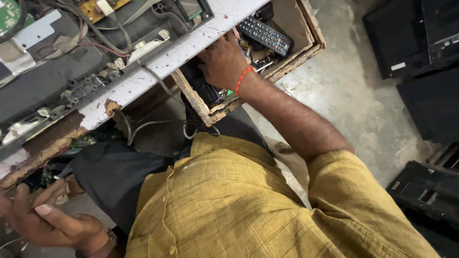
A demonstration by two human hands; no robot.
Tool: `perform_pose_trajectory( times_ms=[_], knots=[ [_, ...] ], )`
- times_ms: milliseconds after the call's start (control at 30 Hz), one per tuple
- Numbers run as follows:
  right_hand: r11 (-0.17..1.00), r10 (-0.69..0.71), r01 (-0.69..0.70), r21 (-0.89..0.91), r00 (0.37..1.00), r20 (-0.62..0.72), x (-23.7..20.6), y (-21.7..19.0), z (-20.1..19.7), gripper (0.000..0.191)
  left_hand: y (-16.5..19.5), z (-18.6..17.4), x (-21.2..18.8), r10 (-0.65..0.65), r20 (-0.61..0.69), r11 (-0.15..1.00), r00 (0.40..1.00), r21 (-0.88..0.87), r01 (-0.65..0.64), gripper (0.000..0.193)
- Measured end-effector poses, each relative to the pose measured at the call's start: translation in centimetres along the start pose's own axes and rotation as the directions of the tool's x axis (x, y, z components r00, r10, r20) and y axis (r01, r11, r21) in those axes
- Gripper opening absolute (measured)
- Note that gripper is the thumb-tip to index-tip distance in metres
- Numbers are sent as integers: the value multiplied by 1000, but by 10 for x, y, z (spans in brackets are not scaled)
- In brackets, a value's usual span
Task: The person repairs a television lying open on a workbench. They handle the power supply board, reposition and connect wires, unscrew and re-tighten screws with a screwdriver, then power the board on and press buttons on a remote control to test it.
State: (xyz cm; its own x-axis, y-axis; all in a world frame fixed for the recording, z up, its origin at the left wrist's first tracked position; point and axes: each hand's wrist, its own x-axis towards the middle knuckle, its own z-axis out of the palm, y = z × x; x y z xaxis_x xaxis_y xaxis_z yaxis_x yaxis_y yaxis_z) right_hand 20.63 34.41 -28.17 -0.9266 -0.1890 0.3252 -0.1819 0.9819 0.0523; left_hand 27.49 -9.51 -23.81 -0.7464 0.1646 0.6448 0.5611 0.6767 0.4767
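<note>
My right hand (222, 62) deep in worn wooden drawer (291, 59) under chipped white tabletop (162, 64); fingers hidden, grip cannot tell. Nothing out yet. My left hand (45, 222) open, empty. Black remote control (264, 34) untouched.

Access into the wooden drawer (291, 64) is restricted above by the white desk edge (167, 62). Inside, a black remote control (265, 34) and loose parts crowd the space around the right hand (222, 62). The concrete floor (354, 95) beside the drawer is open; black casings (416, 38) bound it.
</note>
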Motion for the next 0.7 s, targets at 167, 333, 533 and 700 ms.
perform_pose_trajectory(
  times_ms=[167, 333, 533, 700],
  knots=[
    [962, 226, -219, -163, 974, 25, -19, -2, -12, 63, -15, -8, -19, -78, 33, 997, 996, -13, 78, 52],
    [921, 387, -388, -3, 917, 98, -54, 21, -21, 30, -24, -7, -21, -91, 32, 993, 995, -78, 94, 50],
    [905, 416, -416, -87, 909, -25, -56, 18, -16, 31, -19, -2, -19, -92, 8, 988, 996, -121, 92, 52],
    [914, 405, -399, -80, 879, 253, -40, -14, -27, 40, -24, 0, -19, -50, -21, 997, 999, -65, 49, 53]
  ],
)
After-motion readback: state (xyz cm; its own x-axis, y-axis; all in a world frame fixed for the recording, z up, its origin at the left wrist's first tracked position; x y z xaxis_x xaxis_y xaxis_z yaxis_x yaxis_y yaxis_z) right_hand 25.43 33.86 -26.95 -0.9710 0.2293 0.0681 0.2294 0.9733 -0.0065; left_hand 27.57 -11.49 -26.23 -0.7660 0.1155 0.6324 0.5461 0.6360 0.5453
